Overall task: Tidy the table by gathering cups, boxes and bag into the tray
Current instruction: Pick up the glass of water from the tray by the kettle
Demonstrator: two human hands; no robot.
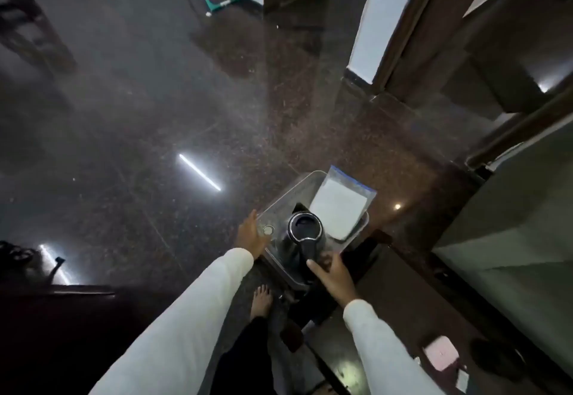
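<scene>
Both grips, left hand point(251, 235) and right hand point(332, 277), clasp the clear plastic tray's point(280, 201) near corners above the floor, holding black cup point(304, 228) and zip bag point(341, 205); keep it level.

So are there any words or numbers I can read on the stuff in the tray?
None can be read.
Bag: clear with a blue strip on top and a white sheet inside, no print shows.
Black cup: no label shows.
Tray: clear plastic, no marks show.
Pink box: too small and blurred to tell.
</scene>
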